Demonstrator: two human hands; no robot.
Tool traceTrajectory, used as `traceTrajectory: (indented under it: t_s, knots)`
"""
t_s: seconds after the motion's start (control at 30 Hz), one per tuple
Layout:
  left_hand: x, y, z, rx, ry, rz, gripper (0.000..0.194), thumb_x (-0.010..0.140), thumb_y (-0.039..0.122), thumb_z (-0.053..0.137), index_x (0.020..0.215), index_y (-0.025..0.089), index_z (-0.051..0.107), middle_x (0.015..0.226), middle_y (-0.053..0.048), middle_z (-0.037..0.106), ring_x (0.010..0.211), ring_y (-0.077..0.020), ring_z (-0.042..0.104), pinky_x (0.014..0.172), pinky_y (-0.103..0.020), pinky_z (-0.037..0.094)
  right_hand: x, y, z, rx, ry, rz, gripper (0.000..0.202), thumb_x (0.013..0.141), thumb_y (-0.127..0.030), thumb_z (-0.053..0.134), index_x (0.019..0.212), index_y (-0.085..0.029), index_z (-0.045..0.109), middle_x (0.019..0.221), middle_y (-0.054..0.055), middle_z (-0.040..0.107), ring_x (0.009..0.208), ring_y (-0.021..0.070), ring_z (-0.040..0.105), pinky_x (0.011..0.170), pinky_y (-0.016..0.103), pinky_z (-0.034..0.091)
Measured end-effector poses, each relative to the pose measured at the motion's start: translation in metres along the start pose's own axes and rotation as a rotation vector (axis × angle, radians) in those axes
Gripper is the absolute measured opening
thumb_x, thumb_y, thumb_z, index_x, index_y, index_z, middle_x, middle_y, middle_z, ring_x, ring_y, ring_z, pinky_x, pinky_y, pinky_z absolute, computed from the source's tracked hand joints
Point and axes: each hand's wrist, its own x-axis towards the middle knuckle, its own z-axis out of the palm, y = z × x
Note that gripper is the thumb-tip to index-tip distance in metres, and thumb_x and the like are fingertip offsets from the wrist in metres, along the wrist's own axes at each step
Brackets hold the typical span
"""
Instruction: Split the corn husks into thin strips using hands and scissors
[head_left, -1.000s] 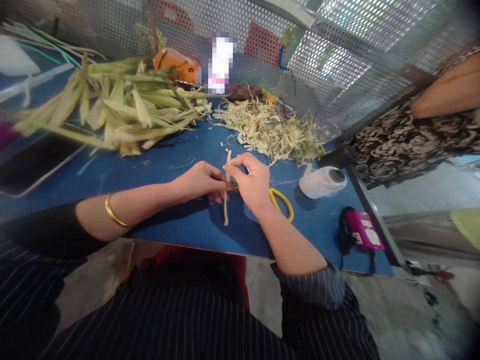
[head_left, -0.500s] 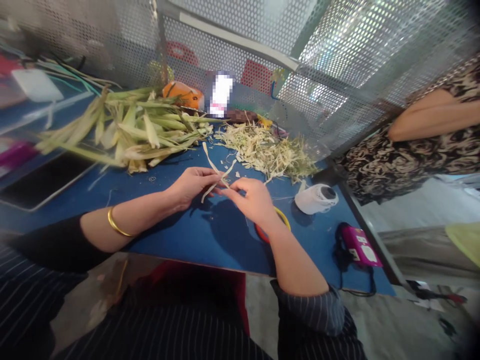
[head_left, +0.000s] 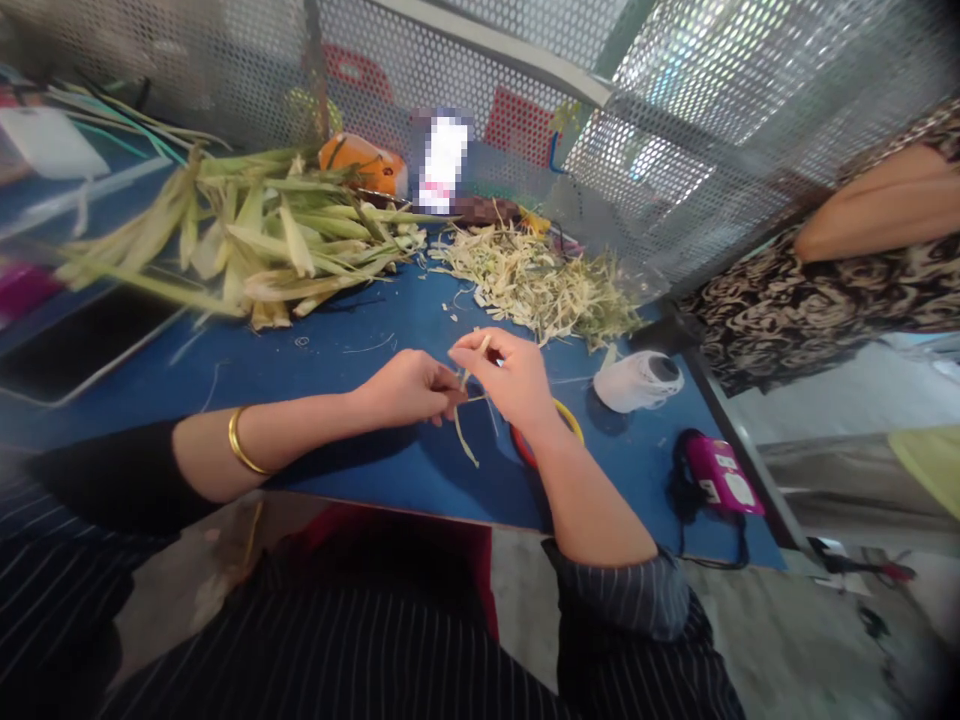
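Observation:
Pale husk strips (head_left: 465,437) are pinched between my two hands above the blue table (head_left: 352,350). My left hand (head_left: 412,388) has its fingers closed on them, with one strip hanging down toward me. My right hand (head_left: 511,378) pinches the upper end of a strip between thumb and fingers, close beside the left. A red and yellow ring (head_left: 568,420) lies partly hidden under my right wrist. Right of it stands a white thread spool (head_left: 634,383), with a thin thread running toward my hands.
Long green husks (head_left: 285,235) are heaped at the back left, near a dark flat panel (head_left: 90,340). Shredded strips (head_left: 540,285) lie behind my hands. A magenta device (head_left: 720,475) sits at the right. A person's arm (head_left: 877,205) is beyond the table.
Both hands have moved a little to the right. My right hand has turned and risen beside the left, and the crossed strips now hang downward. The view has shifted slightly.

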Motion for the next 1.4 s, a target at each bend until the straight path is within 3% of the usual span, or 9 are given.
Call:
traceTrajectory:
  t_s: [0.07, 0.17, 0.3, 0.47, 0.83, 1.03, 1.17, 1.27, 1.4]
  knots:
    - [0.000, -0.003, 0.001, 0.070, 0.041, 0.024, 0.020, 0.077, 0.022, 0.055, 0.067, 0.016, 0.071, 0.061, -0.003, 0.069, 0.053, -0.0133, 0.064, 0.055, -0.023, 0.049, -0.002, -0.001, 0.001, 0.040, 0.016, 0.013, 0.019, 0.084, -0.033, 0.062, 0.071, -0.019, 0.063, 0.063, -0.004, 0.058, 0.055, 0.0094, 0.049, 0.057, 0.024, 0.041]
    - [0.002, -0.005, -0.003, -0.015, 0.171, -0.019, 0.021, 0.078, 0.029, 0.057, 0.069, 0.016, 0.072, 0.063, -0.004, 0.070, 0.052, -0.0128, 0.062, 0.054, -0.023, 0.049, -0.006, -0.004, -0.001, -0.010, 0.119, -0.061, 0.013, 0.087, -0.030, 0.058, 0.078, -0.021, 0.063, 0.073, -0.002, 0.064, 0.062, 0.0111, 0.057, 0.063, 0.025, 0.045]
    - [0.008, -0.005, -0.008, -0.333, 0.323, -0.126, 0.018, 0.074, 0.027, 0.062, 0.063, 0.014, 0.069, 0.060, -0.003, 0.067, 0.049, -0.0098, 0.057, 0.052, -0.022, 0.047, -0.014, -0.011, 0.005, -0.249, 0.171, -0.259, 0.013, 0.091, -0.022, 0.051, 0.089, -0.021, 0.064, 0.085, 0.002, 0.069, 0.078, 0.0140, 0.063, 0.075, 0.028, 0.045]
    - [0.011, -0.005, -0.010, -0.679, 0.390, -0.162, 0.012, 0.069, 0.025, 0.070, 0.064, 0.014, 0.069, 0.060, -0.002, 0.066, 0.053, -0.0088, 0.059, 0.052, -0.019, 0.044, -0.019, -0.014, 0.019, -0.573, 0.169, -0.416, 0.018, 0.094, -0.020, 0.046, 0.089, -0.020, 0.063, 0.077, 0.002, 0.070, 0.070, 0.0140, 0.060, 0.076, 0.031, 0.038]
    - [0.006, 0.003, -0.009, -0.937, 0.269, -0.136, 0.009, 0.067, 0.014, 0.066, 0.073, 0.011, 0.072, 0.070, -0.004, 0.067, 0.066, -0.0124, 0.061, 0.072, -0.027, 0.052, -0.017, -0.008, 0.021, -0.675, 0.159, -0.317, 0.021, 0.094, -0.025, 0.045, 0.086, -0.022, 0.064, 0.080, 0.005, 0.066, 0.079, 0.0194, 0.057, 0.085, 0.039, 0.032]
    - [0.008, -0.004, -0.008, -0.951, 0.306, -0.115, 0.018, 0.067, 0.021, 0.078, 0.081, 0.011, 0.074, 0.075, -0.004, 0.070, 0.066, -0.0104, 0.062, 0.069, -0.023, 0.050, -0.017, -0.007, 0.024, -0.695, 0.150, -0.421, 0.018, 0.093, -0.021, 0.046, 0.096, -0.023, 0.064, 0.088, 0.004, 0.067, 0.084, 0.0183, 0.058, 0.095, 0.039, 0.032]
    - [0.009, -0.005, -0.007, -0.911, 0.333, -0.128, 0.020, 0.066, 0.023, 0.079, 0.082, 0.012, 0.075, 0.073, -0.004, 0.071, 0.062, -0.0095, 0.061, 0.060, -0.020, 0.048, -0.018, -0.008, 0.028, -0.641, 0.039, -0.543, 0.021, 0.093, -0.018, 0.046, 0.098, -0.026, 0.064, 0.095, 0.002, 0.067, 0.091, 0.0170, 0.057, 0.105, 0.039, 0.027]
    - [0.008, -0.005, -0.007, -0.842, 0.337, -0.090, 0.021, 0.064, 0.025, 0.081, 0.080, 0.013, 0.076, 0.076, -0.005, 0.072, 0.064, -0.0102, 0.062, 0.062, -0.021, 0.049, -0.017, -0.006, 0.027, -0.521, 0.055, -0.481, 0.018, 0.092, -0.021, 0.049, 0.088, -0.027, 0.065, 0.091, 0.001, 0.066, 0.091, 0.0167, 0.058, 0.103, 0.040, 0.030]
    - [0.006, -0.003, -0.009, -0.717, 0.329, -0.061, 0.024, 0.067, 0.028, 0.079, 0.087, 0.015, 0.077, 0.078, -0.007, 0.074, 0.068, -0.0137, 0.066, 0.071, -0.027, 0.053, -0.011, -0.001, 0.022, -0.181, 0.249, -0.147, 0.012, 0.089, -0.026, 0.053, 0.082, -0.021, 0.061, 0.087, 0.005, 0.064, 0.085, 0.0165, 0.060, 0.082, 0.033, 0.046]
